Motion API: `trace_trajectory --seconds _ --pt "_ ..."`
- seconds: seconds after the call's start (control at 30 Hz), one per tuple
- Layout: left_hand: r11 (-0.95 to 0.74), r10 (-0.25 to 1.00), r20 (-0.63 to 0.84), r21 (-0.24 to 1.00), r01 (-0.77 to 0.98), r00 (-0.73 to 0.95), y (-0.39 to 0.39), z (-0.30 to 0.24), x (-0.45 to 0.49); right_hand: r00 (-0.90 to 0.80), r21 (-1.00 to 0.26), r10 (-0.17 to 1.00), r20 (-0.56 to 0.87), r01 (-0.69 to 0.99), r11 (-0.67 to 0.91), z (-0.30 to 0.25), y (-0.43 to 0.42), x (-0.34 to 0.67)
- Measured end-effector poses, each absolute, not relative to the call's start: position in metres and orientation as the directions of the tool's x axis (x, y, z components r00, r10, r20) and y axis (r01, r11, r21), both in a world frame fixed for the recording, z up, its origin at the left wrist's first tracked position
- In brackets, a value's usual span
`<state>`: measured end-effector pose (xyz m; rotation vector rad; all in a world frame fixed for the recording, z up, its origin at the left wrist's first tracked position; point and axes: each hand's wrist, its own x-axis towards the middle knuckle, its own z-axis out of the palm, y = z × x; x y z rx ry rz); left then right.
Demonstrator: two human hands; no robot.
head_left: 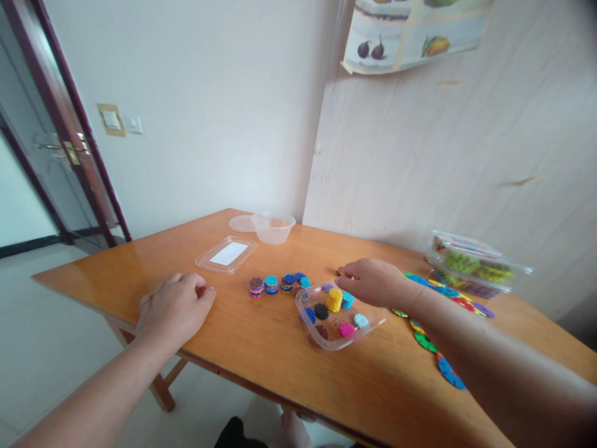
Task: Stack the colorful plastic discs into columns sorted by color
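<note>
My left hand (175, 308) rests on the table near its front edge, fingers loosely bent and holding nothing. Over the far rim of a clear plastic tray (338, 344), my right hand (370, 280) has its fingers together at a small brown disc (340, 272); the fingertips are partly hidden. Inside the tray lie a yellow stack of notched discs (334, 300) and loose ones, among them a black disc (321, 311), a pink disc (346, 330) and a pale blue disc (360, 321). Left of the tray stand short disc stacks, one topped brown (256, 287), another topped light blue (271, 284).
A clear lid (212, 260) with a white label lies behind my left hand. Farther back are a round tub (273, 230) and its lid (240, 223). Large linked discs (424, 341) lie under my right forearm. Closed clear boxes (476, 264) stand at the right, near the wall.
</note>
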<state>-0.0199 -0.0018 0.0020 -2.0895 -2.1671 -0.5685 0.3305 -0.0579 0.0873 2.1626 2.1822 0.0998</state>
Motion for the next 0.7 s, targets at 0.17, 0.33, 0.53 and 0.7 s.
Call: trace_trajectory --seconds 0.17,0.33,0.53,0.7 --pt "-0.011 0.943 0.328 0.193 0.981 -0.053 -0.001 0.0 -0.021 -0.067 -0.024 0.995 0.076 0.997 0.069 0.093 -0.042 0.317" --pt "-0.005 0.941 0.332 0.187 0.982 -0.059 0.0 -0.002 -0.022 -0.158 -0.004 0.985 -0.062 0.987 0.158 0.097 -0.005 0.297" --pt "0.0 0.94 0.334 0.196 0.981 -0.066 0.0 -0.003 -0.022 -0.204 0.034 0.946 -0.25 0.975 0.219 0.087 0.029 0.282" --pt "-0.002 0.94 0.335 0.197 0.98 -0.066 0.0 -0.003 -0.022 -0.209 0.062 0.938 -0.278 0.97 0.235 0.076 0.038 0.28"
